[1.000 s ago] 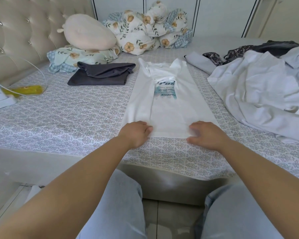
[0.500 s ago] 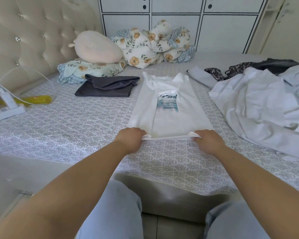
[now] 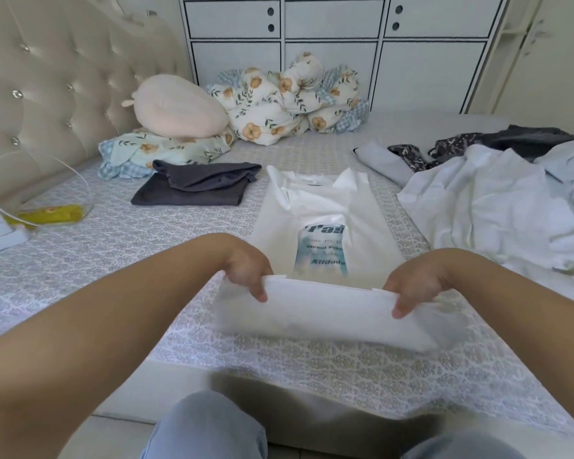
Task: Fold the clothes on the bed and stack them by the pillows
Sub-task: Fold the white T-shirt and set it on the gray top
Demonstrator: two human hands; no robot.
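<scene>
Straight ahead of both hands the white shirt runs lengthwise away, left hand and right hand each pinching a hem corner, equally near, lifted for folding forward.

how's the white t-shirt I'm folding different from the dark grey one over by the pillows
The white t-shirt is printed and only part folded, its bottom hem lifted by the left hand and right hand. The dark grey garment is plain, already folded compactly and untouched, lying nearer the pillows. Both lie on the patterned bed sheet.
</scene>
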